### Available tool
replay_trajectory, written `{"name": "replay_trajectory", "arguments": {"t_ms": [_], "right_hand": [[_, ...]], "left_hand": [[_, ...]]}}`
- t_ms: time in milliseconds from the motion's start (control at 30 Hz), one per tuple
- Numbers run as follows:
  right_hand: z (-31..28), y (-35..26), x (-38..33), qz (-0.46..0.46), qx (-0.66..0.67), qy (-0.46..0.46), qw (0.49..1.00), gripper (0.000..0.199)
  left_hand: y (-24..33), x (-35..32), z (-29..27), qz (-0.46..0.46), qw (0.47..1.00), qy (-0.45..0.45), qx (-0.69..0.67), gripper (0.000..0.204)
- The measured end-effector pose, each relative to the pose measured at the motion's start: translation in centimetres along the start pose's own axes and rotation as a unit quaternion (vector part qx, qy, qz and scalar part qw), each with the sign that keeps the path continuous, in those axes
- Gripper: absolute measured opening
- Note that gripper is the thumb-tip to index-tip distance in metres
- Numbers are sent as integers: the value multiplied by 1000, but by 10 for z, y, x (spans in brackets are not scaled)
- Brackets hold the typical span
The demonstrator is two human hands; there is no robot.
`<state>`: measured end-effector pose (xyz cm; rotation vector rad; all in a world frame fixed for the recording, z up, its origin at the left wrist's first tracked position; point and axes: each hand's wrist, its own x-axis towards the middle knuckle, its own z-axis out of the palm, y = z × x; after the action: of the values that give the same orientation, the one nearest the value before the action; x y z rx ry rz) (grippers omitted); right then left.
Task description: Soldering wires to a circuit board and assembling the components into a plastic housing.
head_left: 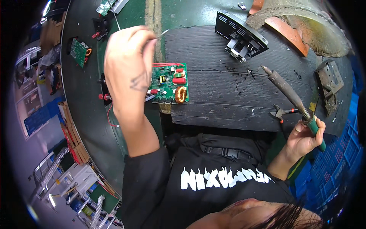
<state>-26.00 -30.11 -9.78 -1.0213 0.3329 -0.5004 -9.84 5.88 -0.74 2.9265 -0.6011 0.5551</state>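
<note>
A dark, scorched wooden work board point(244, 87) lies on a green bench point(87, 114) in what looks like a workshop, with shelves and stacked stock curving away at the left rim. In the head view, the left hand point(127, 65) is raised over the board's left end, fingers pinched shut on a thin silvery wire, probably solder point(162, 34), whose tip pokes out to the right. Just below and to the right of that hand lies a green circuit board point(169, 83) with a copper coil, red parts and red leads, partly hidden behind the wrist. The right hand point(305, 137) is well off to the right, near the board's front edge, fingers wrapped around the green handle of a soldering iron point(288, 91); its dark, crusted shaft slants up and left, tip in the air well apart from the circuit board. Small cutters with red grips point(282, 112) lie just beside the iron's shaft. A black finned housing point(240, 32) sits at the far edge, another green circuit board point(79, 51) on the bench to the left. The risks, as I judge them: the hot tip swinging near the left wrist or the red leads, and the wrist hiding the joints, so solder could bridge neighbouring pads.
</note>
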Motion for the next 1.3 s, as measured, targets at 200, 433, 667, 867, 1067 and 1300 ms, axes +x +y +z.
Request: {"name": "replay_trajectory", "arguments": {"t_ms": [200, 433, 667, 867, 1067, 1300], "right_hand": [[-13, -1, -2, 0, -3, 28, 1000, 35], [-15, -5, -5, -7, -10, 52, 999, 35], [-14, -5, -4, -5, -10, 22, 1000, 35], [-11, -3, -6, 2, -2, 29, 1000, 34], [-14, -2, -6, 0, 17, 49, 999, 34], [-17, -4, -6, -7, 13, 72, 997, 32]], "left_hand": [[-13, -14, -16, -162, 985, -56, 35, 26], [-27, -37, -22, -60, 987, -138, -64, 32], [-19, -45, -12, -60, 974, -45, -213, 15], [33, -55, 18, -261, 871, 45, -413, 7], [50, -54, 42, -349, 820, 151, -427, 5], [52, -57, 49, -250, 917, 80, -299, 5]]}}
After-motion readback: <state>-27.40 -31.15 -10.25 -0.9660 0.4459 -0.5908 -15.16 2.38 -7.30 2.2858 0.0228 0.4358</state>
